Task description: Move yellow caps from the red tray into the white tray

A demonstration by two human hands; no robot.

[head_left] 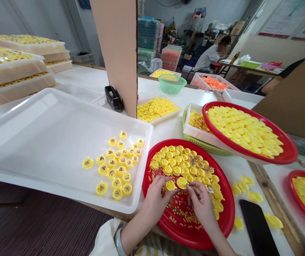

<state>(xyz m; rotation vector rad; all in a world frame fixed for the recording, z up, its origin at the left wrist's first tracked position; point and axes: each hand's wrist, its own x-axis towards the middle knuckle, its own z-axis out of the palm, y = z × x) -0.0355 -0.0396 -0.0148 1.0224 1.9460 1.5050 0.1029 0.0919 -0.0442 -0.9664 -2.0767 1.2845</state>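
My left hand (154, 197) pinches a small yellow plastic cap (170, 185) above a wide red round tray (229, 220). My right hand (200, 204) grips a thin metal tool (210, 190), its tip close to another yellow cap (181, 182). Under both hands, the red tray holds a heap of yellow caps (184, 163) and many tiny yellow and red bits (180, 215). To the left, a white plastic tray (35, 142) carries several yellow caps with dark marks (112, 170), spread in a loose group.
A second red tray (288, 153) of yellow caps rests tilted on a white tray and green basket (208, 147). A black phone (257, 227) lies at right. A cardboard divider (117, 46) and tape dispenser (113, 99) stand ahead. Stacked trays (21, 46) fill the far left; a person (211, 57) sits beyond.
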